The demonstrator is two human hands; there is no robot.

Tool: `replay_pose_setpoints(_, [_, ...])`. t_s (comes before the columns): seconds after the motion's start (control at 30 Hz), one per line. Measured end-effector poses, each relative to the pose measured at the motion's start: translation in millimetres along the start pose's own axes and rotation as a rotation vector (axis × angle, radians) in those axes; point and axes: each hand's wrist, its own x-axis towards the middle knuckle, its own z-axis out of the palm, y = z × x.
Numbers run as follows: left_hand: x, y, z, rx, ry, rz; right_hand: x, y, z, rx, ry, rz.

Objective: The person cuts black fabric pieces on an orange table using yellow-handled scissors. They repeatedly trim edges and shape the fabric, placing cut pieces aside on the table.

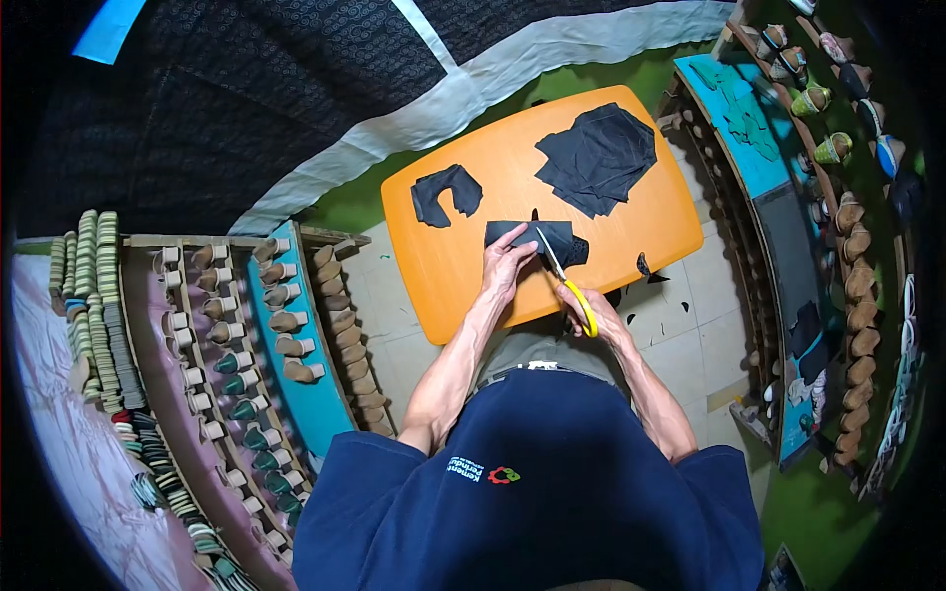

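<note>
Over the orange table (434, 286), my left hand (505, 264) grips a black piece of material (562, 238) by its left part, fingers on top. In my right hand (591, 310) are scissors with yellow handles (583, 307). Their metal blades lie across the black piece, right of my left fingers; whether they are cutting through it I cannot tell. A curved black cut piece (461, 192) lies at the table's left. Farther back on the right is a stack of black pieces (601, 158). A small black scrap (643, 264) rests by the right edge.
Racks of wooden shoe lasts (286, 320) stand at the left, beside stacked striped soles (99, 256). On the right, a blue-topped shelf (724, 128) bears green pieces, with rows of lasts (857, 315) beyond. Dark scraps (658, 331) litter the tiled floor. A dark patterned cloth hangs behind the table.
</note>
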Motion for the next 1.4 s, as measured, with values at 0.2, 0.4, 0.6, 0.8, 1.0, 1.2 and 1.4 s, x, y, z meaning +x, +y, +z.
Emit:
replay_pose_setpoints(0.2, [-5.4, -0.2, -0.2, 0.123, -0.037, 0.007, 8.8, -1.9, 0.6, 0.003, 0.002, -0.053])
replay_pose_setpoints(0.4, [-6.7, -0.5, 1.8, 0.115, -0.016, 0.016, 12.1, -3.7, -0.2, -0.017, 0.019, -0.028])
replay_pose_setpoints(0.6, [-9.4, -3.7, 6.1, 0.066, 0.008, 0.025, 6.8, -7.7, 5.1, 0.057, 0.065, 0.000])
replay_pose_setpoints(0.8, [-13.1, -7.1, 8.6, -0.017, 0.030, 0.035, 8.2, -4.8, 9.6, 0.078, 0.068, 0.010])
replay_pose_setpoints(1.0, [-13.8, -14.1, 4.0, -0.046, 0.053, 0.048, 8.6, -1.5, 19.0, 0.058, 0.111, -0.009])
replay_pose_setpoints(1.2, [-16.1, -17.9, 3.6, -0.031, 0.063, 0.034, 11.4, 2.7, 31.3, 0.073, 0.242, -0.050])
replay_pose_setpoints(1.4, [-24.2, -11.7, -3.3, 0.194, -0.019, 0.026, 10.4, 5.3, 17.1, 0.225, 0.282, -0.067])
